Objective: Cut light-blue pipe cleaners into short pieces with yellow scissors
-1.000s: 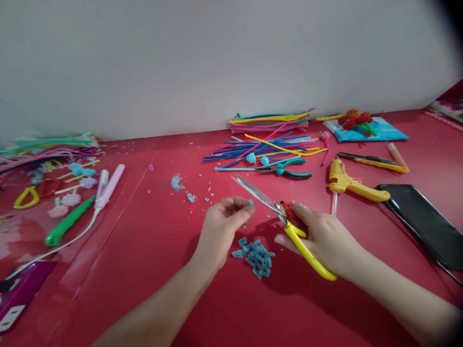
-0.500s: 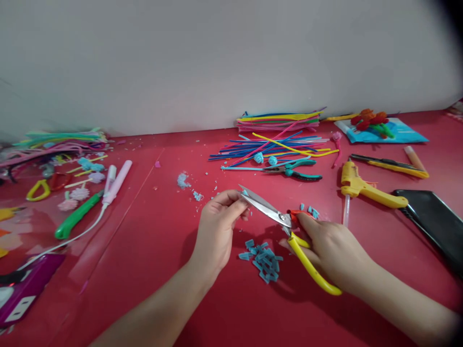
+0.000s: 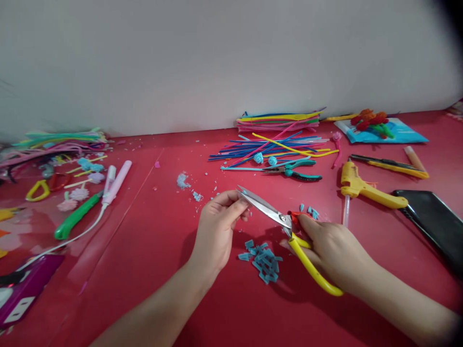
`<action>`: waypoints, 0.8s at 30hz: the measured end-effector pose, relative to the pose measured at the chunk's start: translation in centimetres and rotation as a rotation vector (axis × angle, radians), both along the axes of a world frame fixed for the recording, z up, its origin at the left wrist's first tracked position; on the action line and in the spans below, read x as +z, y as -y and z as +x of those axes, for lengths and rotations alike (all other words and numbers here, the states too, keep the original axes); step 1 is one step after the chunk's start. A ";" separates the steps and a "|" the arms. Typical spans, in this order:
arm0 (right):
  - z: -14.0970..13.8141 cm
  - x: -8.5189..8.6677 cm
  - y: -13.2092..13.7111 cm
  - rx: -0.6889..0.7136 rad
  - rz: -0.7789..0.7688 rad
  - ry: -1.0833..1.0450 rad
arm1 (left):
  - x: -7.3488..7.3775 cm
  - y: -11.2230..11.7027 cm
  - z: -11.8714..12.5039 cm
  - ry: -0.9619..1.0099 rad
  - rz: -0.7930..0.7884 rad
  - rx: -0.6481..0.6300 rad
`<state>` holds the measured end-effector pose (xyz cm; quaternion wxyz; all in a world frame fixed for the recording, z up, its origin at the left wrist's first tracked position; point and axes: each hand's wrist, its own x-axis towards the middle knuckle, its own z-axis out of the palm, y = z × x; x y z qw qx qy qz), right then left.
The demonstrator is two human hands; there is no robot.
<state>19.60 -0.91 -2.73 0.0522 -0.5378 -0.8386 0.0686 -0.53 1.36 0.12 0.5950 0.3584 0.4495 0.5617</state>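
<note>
My right hand (image 3: 331, 248) grips the scissors (image 3: 265, 208), which have yellow and red handles. Their silver blades are slightly apart and point up and left, right at the fingertips of my left hand (image 3: 222, 219). That hand is closed in a pinch on a small blue piece (image 3: 245, 192), mostly hidden by the fingers and blades. Below the blades, a loose pile of blue cut pieces (image 3: 265, 264) lies on the red table (image 3: 155, 289). Several more blue bits (image 3: 313, 212) lie just beyond my right hand.
Pliers (image 3: 292, 171) and pipe cleaners (image 3: 271, 144) lie at the back. On the right are a yellow glue gun (image 3: 361, 185), a utility knife (image 3: 394, 166) and a black phone-like slab (image 3: 430, 217). A pink corded tool (image 3: 117, 183) and green-handled tool (image 3: 74, 219) lie left.
Both hands stay in place. Only the scissors' tips have shifted very slightly at the left fingertips.
</note>
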 end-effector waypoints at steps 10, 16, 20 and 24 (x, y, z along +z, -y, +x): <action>0.2 -0.4 0.0 0.002 0.019 -0.028 | 0.0 0.0 -0.1 -0.021 0.005 0.005; 0.4 -0.2 -0.3 -0.051 -0.020 -0.077 | -0.1 -0.2 -0.3 -0.042 0.015 -0.018; -0.2 0.8 -0.7 -0.141 -0.216 -0.309 | -0.2 0.0 0.1 -0.079 -0.058 -0.103; -1.2 2.0 -0.8 -0.191 -0.457 -0.676 | -0.4 0.6 1.1 -0.157 -0.136 -0.300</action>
